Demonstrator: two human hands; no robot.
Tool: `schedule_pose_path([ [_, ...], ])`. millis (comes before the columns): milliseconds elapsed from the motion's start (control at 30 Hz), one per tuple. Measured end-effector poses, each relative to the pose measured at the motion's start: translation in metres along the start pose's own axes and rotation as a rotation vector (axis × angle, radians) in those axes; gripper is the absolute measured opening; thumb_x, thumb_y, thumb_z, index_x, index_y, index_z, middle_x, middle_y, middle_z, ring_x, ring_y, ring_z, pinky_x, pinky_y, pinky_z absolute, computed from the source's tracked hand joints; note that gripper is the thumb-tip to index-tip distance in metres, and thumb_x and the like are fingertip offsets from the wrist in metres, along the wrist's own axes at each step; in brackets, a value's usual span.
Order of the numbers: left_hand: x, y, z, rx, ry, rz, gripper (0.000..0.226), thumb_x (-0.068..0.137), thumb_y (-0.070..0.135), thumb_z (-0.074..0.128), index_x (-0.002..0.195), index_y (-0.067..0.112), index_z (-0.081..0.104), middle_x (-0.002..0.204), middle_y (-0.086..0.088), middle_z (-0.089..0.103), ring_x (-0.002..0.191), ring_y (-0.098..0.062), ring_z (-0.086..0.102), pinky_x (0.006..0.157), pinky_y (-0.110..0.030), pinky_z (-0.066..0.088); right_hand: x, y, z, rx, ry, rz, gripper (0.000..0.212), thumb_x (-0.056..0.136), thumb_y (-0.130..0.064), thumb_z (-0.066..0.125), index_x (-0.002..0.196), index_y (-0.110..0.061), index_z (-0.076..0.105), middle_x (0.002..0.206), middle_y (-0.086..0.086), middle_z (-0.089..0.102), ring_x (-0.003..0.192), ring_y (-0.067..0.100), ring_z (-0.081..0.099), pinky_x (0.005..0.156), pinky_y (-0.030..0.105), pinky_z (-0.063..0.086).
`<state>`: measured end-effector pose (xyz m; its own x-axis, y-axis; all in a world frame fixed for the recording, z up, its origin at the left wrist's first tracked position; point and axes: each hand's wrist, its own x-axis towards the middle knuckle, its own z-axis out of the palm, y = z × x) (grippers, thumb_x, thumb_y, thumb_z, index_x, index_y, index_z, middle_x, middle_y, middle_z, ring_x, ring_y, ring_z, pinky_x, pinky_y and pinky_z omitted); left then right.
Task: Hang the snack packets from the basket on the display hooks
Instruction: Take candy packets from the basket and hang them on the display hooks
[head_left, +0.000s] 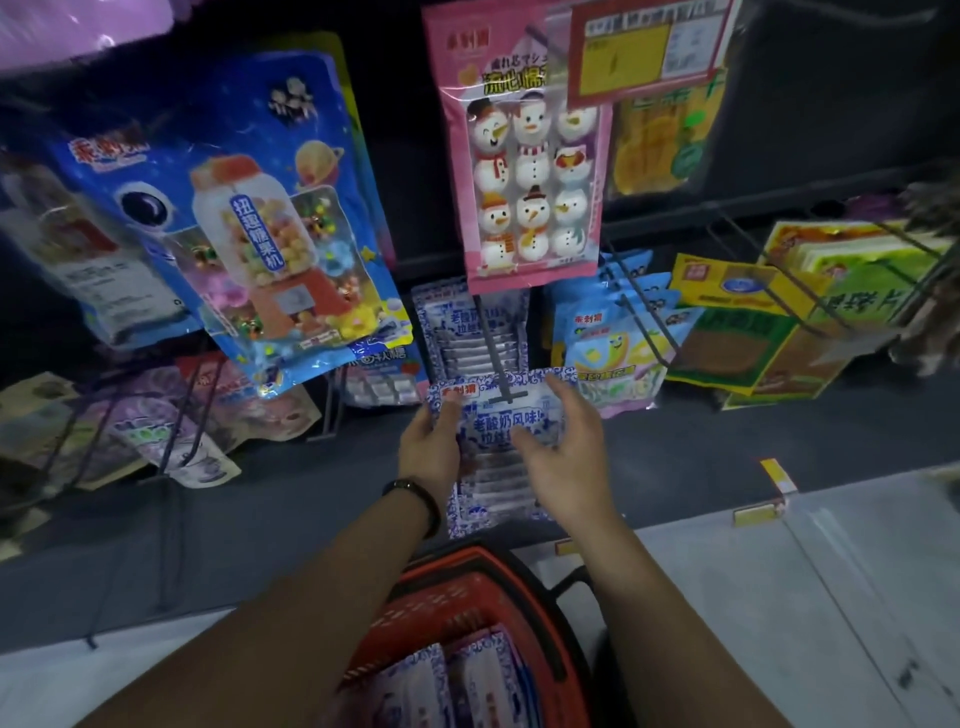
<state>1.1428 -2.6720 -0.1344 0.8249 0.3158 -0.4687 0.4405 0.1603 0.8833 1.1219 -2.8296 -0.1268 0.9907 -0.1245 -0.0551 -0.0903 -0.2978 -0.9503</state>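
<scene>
Blue-and-white plastic snack packet (500, 422) looks light, floppy, best held by its top corners: left hand (429, 451) pinches one, right hand (566, 451) lies spread loosely at the right edge.

Both arms are bare and reach forward from the bottom edge, drawing closer together toward the hands. The left forearm (270, 618) comes in from the lower left, with a dark band (418, 498) round its wrist. The left hand (431, 449) shows its back, with its thumb laid over the front of a blue-and-white snack packet (511, 415) near the upper left corner, pinching it. The right forearm (675, 603) rises from the lower right. The right hand (569, 447) is beside the packet's right edge, back toward the camera, fingers (560, 388) loosely spread and only slightly bent, thumb pointing toward the left hand. Whether it presses the packet is unclear.
</scene>
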Motion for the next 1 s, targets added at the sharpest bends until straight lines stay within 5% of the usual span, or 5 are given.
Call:
schedule_pose_path([
  [167, 0.025, 0.009, 0.011, -0.053, 0.010, 0.035, 0.074, 0.099, 0.058, 0.058, 0.160, 0.023, 0.037, 0.121, -0.002, 0.070, 0.102, -0.024, 0.068, 0.095, -0.058, 0.060, 0.011, -0.005, 0.010, 0.005, -0.062, 0.044, 0.078, 0.100, -0.023, 0.072, 0.166, -0.028, 0.031, 0.174, 0.000, 0.024, 0.161, 0.019, 0.020, 0.126, 0.036, 0.029],
  [367, 0.064, 0.017, 0.017, -0.055, 0.052, 0.084, 0.046, 0.102, 0.056, 0.054, 0.119, 0.013, 0.059, 0.070, -0.004, 0.049, 0.070, -0.023, 0.050, 0.069, -0.043, 0.058, 0.022, 0.002, 0.025, 0.068, -0.099, 0.193, 0.076, 0.099, -0.021, 0.070, 0.165, -0.018, 0.033, 0.145, -0.002, 0.051, 0.077, -0.015, 0.064, 0.050, -0.002, 0.041],
  [667, 0.103, 0.019, 0.019, -0.001, 0.062, 0.094, 0.092, 0.092, 0.073, 0.056, 0.163, 0.021, 0.028, 0.152, -0.019, 0.055, 0.137, -0.044, 0.054, 0.112, -0.059, 0.048, 0.022, 0.006, 0.040, 0.096, -0.174, 0.275, 0.058, 0.097, -0.029, 0.069, 0.148, -0.011, 0.049, 0.092, 0.002, 0.060, 0.074, 0.014, 0.059, 0.065, 0.025, 0.046],
  [833, 0.117, 0.027, 0.018, -0.016, 0.069, 0.134, 0.082, 0.095, 0.067, 0.057, 0.159, 0.021, 0.034, 0.091, -0.008, 0.065, 0.072, -0.024, 0.065, 0.085, -0.050, 0.064, 0.014, 0.007, 0.044, 0.024, -0.249, 0.295, 0.071, 0.097, -0.040, 0.066, 0.159, -0.024, 0.037, 0.090, -0.007, 0.065, 0.049, -0.008, 0.060, 0.043, 0.009, 0.040],
  [1000, 0.111, 0.028, 0.015, 0.140, 0.100, 0.097, 0.080, 0.098, 0.064, 0.054, 0.148, 0.002, 0.047, 0.115, -0.020, 0.071, 0.093, -0.034, 0.070, 0.076, -0.041, 0.062, 0.009, 0.006, 0.041, -0.079, -0.296, 0.273, 0.050, 0.094, -0.042, 0.068, 0.139, -0.021, 0.056, 0.114, -0.005, 0.071, 0.080, -0.002, 0.067, 0.058, 0.013, 0.049],
])
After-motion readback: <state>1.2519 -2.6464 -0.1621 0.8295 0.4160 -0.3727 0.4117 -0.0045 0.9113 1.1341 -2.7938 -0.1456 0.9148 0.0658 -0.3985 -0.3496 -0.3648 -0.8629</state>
